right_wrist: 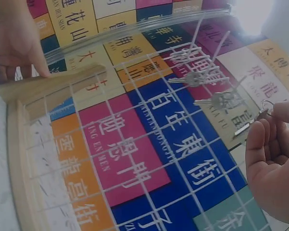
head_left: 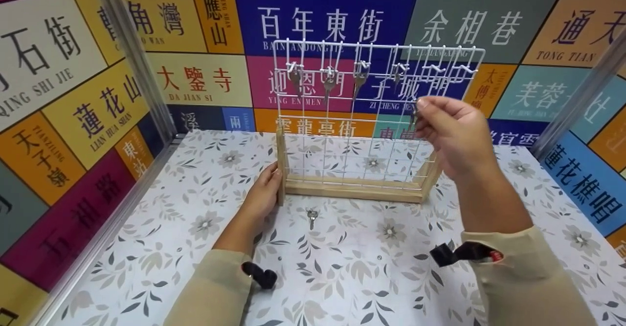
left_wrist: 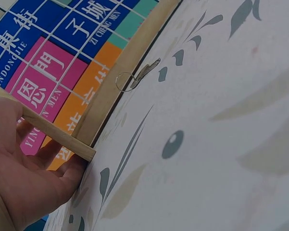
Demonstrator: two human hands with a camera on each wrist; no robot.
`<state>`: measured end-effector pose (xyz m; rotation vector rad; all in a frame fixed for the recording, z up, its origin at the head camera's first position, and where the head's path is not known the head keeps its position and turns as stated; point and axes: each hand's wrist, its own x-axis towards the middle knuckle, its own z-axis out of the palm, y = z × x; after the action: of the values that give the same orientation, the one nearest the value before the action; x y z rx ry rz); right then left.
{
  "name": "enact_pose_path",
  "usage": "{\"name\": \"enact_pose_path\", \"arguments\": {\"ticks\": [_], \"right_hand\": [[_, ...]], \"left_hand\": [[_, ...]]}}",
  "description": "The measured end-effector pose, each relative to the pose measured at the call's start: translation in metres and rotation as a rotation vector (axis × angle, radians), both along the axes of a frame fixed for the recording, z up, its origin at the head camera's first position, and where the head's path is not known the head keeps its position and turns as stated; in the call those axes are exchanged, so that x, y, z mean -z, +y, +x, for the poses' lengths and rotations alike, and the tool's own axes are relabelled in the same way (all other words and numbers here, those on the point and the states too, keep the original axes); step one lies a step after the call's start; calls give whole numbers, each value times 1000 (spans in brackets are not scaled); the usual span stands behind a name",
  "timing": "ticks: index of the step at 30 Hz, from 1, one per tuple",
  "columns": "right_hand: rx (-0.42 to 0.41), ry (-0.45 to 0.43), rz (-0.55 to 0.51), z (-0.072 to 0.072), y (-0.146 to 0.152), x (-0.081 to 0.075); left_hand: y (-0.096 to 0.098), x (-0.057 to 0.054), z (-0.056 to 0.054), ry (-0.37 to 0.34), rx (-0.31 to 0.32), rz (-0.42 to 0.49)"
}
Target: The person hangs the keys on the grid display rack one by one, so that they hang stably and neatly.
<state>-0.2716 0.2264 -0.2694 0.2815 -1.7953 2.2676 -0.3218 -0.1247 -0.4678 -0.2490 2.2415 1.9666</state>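
A white wire-grid rack on a wooden base [head_left: 352, 189] stands upright on the table. My left hand [head_left: 261, 189] grips its wooden side post [left_wrist: 57, 132], thumb and fingers on either side of the wood. With thumb and fingertips, my right hand [head_left: 459, 130] pinches the ring of a small metal key [right_wrist: 250, 129], held in front of the rack's right part, below the row of hooks. Several keys [head_left: 329, 87] hang from hooks along the upper grid. One more key [head_left: 312, 218] with a ring lies on the table before the base.
A floral-patterned cloth [head_left: 342, 277] covers the table. Behind the rack rises a wall of coloured signs [head_left: 327, 3]. Clear upright edges [head_left: 137, 57] stand at the corners. Two more hooks [head_left: 435, 69] project at the rack's upper right.
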Motion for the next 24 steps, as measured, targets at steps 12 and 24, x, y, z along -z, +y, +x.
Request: {"name": "enact_pose_path", "arguments": {"ticks": [12,24], "right_hand": [[128,-11,-94,-10,21,-28],[163,-49,-140,-18,21,-29]], "left_hand": [[-1,3,-4,53,13,-32],[-2,4,-5,60,14,-20]]}}
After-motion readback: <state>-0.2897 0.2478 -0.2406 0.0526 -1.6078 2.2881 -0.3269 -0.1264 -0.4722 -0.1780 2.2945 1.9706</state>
